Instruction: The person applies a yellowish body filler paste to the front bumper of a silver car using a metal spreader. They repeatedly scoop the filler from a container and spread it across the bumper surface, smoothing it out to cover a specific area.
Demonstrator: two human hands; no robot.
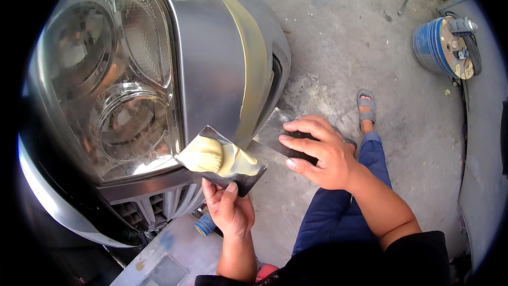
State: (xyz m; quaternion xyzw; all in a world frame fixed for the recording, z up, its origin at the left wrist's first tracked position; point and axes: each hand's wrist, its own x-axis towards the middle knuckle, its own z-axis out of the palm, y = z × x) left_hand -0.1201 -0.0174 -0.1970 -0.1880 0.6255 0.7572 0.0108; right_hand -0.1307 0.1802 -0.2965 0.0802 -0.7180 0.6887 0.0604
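My left hand holds a dark flat board from below. A lump of pale yellow filler paste sits on that board. My right hand grips a flat metal spreader blade, its edge resting beside the board. Both are held close to the front corner of a grey car. A strip of pale yellow filler runs down the car's corner panel. The large clear headlight is to the left of the hands.
A blue can with a round tool on top stands on the concrete floor at the upper right. My foot in a grey sandal and my blue trouser leg are below the right hand. A grey panel lies at the right edge.
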